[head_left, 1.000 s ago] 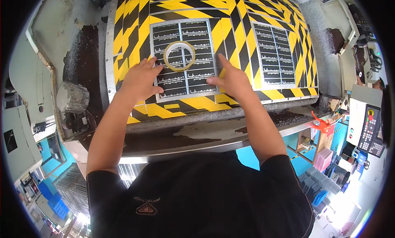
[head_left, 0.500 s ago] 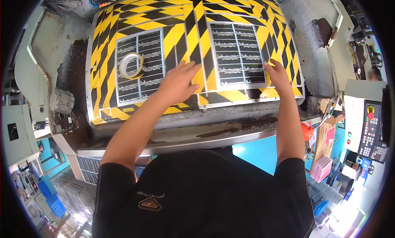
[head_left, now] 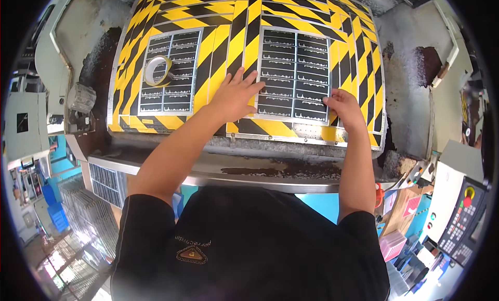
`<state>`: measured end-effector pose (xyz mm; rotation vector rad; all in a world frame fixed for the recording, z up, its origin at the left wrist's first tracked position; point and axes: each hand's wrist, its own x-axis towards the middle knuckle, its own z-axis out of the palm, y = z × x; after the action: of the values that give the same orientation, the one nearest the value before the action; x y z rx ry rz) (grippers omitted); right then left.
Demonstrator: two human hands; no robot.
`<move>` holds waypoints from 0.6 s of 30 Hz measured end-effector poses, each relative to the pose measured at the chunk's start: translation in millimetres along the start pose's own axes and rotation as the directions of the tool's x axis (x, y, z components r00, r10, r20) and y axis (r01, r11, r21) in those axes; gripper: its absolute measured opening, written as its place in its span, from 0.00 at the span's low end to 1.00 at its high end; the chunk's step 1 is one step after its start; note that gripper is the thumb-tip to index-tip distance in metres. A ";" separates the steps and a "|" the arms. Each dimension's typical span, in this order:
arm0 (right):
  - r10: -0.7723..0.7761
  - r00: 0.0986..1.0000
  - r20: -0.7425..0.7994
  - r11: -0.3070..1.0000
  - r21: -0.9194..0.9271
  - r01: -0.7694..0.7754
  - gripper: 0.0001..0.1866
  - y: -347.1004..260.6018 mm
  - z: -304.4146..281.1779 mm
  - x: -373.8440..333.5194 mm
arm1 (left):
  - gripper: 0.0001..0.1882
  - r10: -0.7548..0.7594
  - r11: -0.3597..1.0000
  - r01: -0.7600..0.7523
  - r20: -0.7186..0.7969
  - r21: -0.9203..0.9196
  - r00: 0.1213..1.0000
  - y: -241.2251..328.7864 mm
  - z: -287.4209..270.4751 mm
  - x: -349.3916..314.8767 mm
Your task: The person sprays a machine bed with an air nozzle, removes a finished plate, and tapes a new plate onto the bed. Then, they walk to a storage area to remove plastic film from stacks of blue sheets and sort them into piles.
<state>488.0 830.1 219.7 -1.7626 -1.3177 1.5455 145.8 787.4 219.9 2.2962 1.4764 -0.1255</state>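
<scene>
Misalignment looks the likeliest trouble: the left hand [head_left: 236, 97], open with fingers spread and nothing visible in its grip, reaches the left edge of the right panel [head_left: 294, 74], while the right hand [head_left: 344, 111], half curled, has its fingertips at that panel's right edge; whether they pinch it cannot be told. Uneven pressure from the 2 sides could skew the panel, and any grit beneath could stop it lying flat. The tape roll [head_left: 169, 68] rests on the left panel [head_left: 179, 87], toward the surface's left edge, where a stray forearm might knock it. Yellow-and-black striped covering dresses the surface [head_left: 239, 43] around these 2 panels, each bearing 2 columns of dark strips. A metal ledge [head_left: 260, 185] runs below the surface's near edge. Off the near right corner are a control panel [head_left: 462, 223] and pink stack [head_left: 392, 245]; off the near left, barred racks [head_left: 86, 205].
</scene>
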 end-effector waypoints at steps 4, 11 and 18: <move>0.041 0.999 -0.005 0.999 -0.010 -0.041 0.15 1.7 1.6 6.8 | 0.38 0.017 0.999 -0.018 0.023 0.045 1.000 -2.0 3.4 1.5; 0.043 0.999 -0.016 0.999 0.019 -0.042 0.14 10.1 3.6 11.4 | 0.35 0.003 0.999 -0.005 0.050 0.042 0.999 -2.0 2.4 1.5; 0.059 0.998 -0.023 0.998 0.033 -0.058 0.13 10.7 2.2 13.4 | 0.35 0.007 1.000 -0.008 0.043 0.026 0.999 -1.4 2.0 3.4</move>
<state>488.6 836.4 203.6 -1.8088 -1.2337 1.5635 146.3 790.1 216.7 2.3048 1.4528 -0.1923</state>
